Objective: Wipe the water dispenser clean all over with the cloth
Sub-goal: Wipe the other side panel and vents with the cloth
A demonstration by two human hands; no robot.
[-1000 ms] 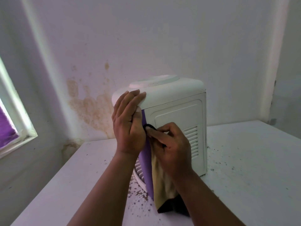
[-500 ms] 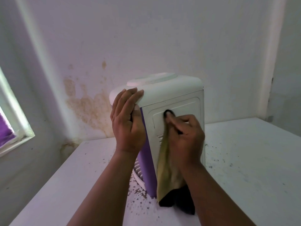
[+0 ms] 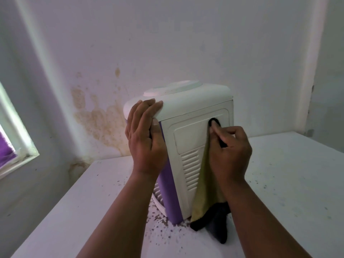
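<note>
**Cloth at upper corner of dispenser's side panel**

Water dispenser (image 3: 188,116) stands upright at table (image 3: 288,183) centre. Left hand (image 3: 147,138) grips its top edge at 10 o'clock, fingers laid flat over the lid rim, thumb on the purple front. Right hand (image 3: 229,148) holds the cloth (image 3: 206,185), curled fingers pinching it, one extended fingertip pressing it against the panel's groove at 1 o'clock. Cloth hangs down over the vent slats (image 3: 190,168) to the table. Dark specks (image 3: 163,226) lie at 6 o'clock.
</note>
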